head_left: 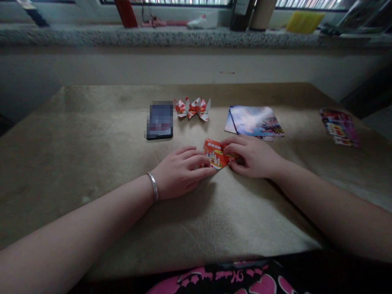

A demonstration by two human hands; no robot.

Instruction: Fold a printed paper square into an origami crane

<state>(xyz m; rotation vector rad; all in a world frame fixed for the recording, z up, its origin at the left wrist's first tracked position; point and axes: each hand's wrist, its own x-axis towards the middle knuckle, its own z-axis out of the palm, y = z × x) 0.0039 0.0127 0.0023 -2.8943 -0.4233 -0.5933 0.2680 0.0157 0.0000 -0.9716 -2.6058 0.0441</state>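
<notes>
A small folded sheet of orange printed paper [213, 152] lies between my hands at the middle of the table. It shows a castle picture and white lettering. My left hand [180, 171], with a silver bangle at the wrist, grips its left and near edge, fingers bent over it. At the other end, my right hand [252, 157] pinches the paper between thumb and fingers, covering much of that side. Folded paper cranes [194, 108], red and white, stand just beyond.
A dark phone [159, 120], its screen blurred out, lies left of the cranes. Glossy picture sheets [255, 120] lie beyond my right hand, with more colourful printed papers [340, 127] at far right. Behind the table [107, 110] runs a granite windowsill [171, 37] bearing bottles and a yellow object [304, 21].
</notes>
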